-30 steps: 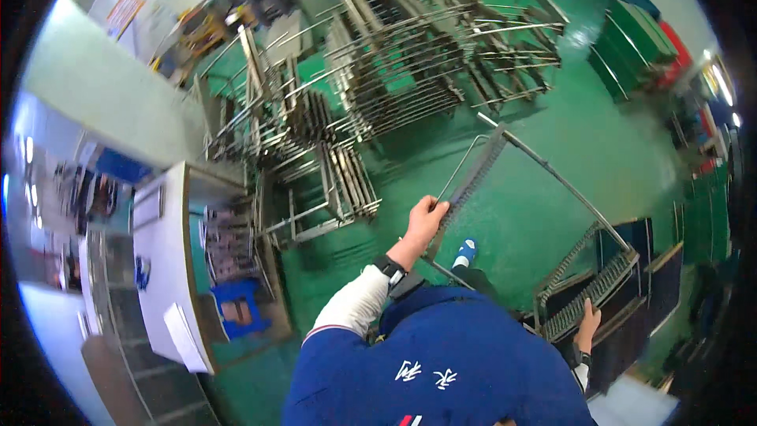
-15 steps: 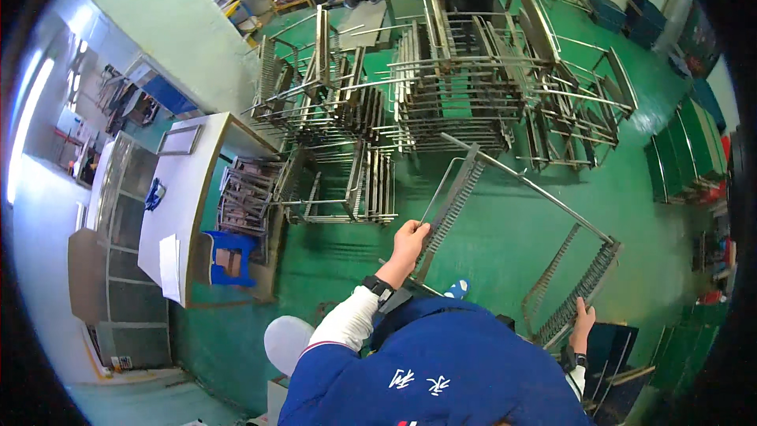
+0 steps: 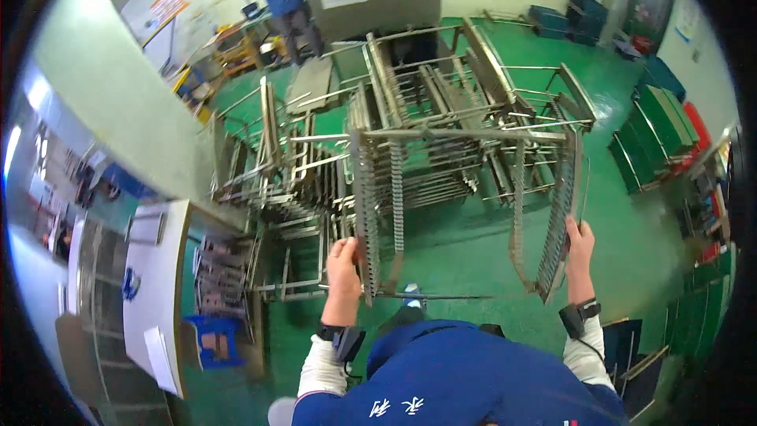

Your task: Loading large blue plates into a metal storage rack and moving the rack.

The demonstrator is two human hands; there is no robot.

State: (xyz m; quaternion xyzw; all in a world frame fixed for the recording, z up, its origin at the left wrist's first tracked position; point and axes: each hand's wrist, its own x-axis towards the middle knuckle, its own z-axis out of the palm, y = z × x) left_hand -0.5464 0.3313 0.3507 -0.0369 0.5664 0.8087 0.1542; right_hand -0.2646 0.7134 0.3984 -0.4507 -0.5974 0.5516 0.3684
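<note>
Metal rack (image 3: 465,134) spans between left hand (image 3: 342,274) and right hand (image 3: 581,252), both hands gripping its upright sides.

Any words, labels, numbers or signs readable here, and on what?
Blue top: white characters, visible but not copied here.
Orange-and-white wall sign: too small and blurred to read.
Pale sheet on the right wall: too small to read.
Held metal frame: no text visible.
</note>
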